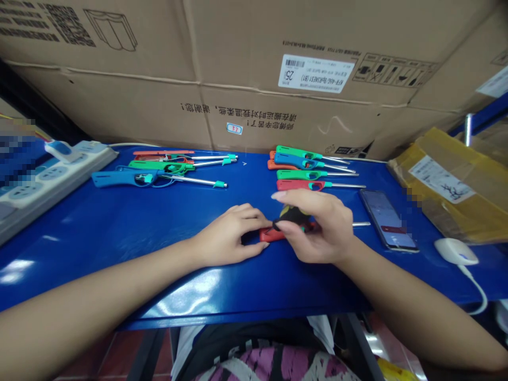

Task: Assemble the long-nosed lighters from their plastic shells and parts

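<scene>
A red long-necked gas lighter (273, 234) lies on the blue table in front of me, its metal tube pointing right. My left hand (234, 235) pinches the lighter's handle end between thumb and fingers. In my right hand (325, 225) is a screwdriver with a black and yellow handle (293, 214), its tip down at the red handle. The right hand covers the middle of the lighter. To the far left lie a blue lighter (115, 178) and a green lighter (172, 168) with inner parts and wires showing, beside an orange-red piece (162, 153).
Several lighters, among them a green one (293, 174) and a red one (293, 184), lie at the back right. A phone (387, 219), a white charger (456, 251) and a taped box (456, 185) are right. A power strip (51, 177) sits left; cardboard (238, 63) stands behind.
</scene>
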{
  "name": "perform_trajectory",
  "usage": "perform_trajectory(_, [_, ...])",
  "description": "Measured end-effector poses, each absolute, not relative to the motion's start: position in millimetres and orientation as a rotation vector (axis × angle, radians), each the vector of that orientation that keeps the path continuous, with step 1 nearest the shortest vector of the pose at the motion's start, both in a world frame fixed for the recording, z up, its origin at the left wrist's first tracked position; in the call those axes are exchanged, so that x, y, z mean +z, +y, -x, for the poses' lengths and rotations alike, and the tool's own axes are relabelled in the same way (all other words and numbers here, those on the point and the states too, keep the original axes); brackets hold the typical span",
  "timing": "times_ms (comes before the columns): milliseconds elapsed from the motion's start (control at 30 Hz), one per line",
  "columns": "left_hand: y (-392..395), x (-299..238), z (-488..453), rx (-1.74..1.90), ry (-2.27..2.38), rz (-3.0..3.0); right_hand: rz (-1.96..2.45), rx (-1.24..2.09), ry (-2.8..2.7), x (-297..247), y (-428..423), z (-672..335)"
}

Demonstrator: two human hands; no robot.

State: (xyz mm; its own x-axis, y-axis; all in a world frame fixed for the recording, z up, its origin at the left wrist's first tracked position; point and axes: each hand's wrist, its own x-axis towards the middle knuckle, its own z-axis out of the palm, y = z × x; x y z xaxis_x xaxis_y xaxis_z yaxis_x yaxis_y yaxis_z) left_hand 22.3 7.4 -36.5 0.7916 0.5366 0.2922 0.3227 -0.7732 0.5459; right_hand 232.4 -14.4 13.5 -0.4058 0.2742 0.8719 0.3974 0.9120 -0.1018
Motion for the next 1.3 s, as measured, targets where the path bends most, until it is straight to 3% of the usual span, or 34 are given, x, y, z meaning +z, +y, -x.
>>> perform_trajectory(100, [7.4, -36.7, -22.5, 0.612, 0.645, -2.499, 0.532, -0.244, -1.988, 14.2, -14.1, -232.5])
perform_trajectory(333, [7.4, -35.0, -22.0, 0.604, 0.646, -2.514, 0.512, 0.032, -1.999, 7.7, -11.4, -233.7])
perform_trajectory(500, [7.3, -36.5, -21.9, 0.621, 0.656, -2.518, 0.585, -0.161, -1.99, 11.8, -12.1, -234.5])
perform_trajectory(700, [7.1, -37.1, -21.0, 0.602, 0.65, -2.517, 0.607, 0.129, -2.077, 17.9, -15.1, -233.4])
perform_trajectory(933, [7.5, -36.4, -22.3, 0.615, 0.643, -2.494, 0.5, -0.167, -2.054, 14.9, -10.1, -235.1])
perform_trajectory(1133, [7.7, -35.4, -21.8, 0.602, 0.644, -2.499, 0.528, 0.067, -2.086, 13.8, -11.7, -234.8])
perform_trajectory(1300, [7.1, -36.8, -21.8, 0.605, 0.651, -2.502, 0.658, -0.265, -1.968, 13.6, -11.4, -236.5])
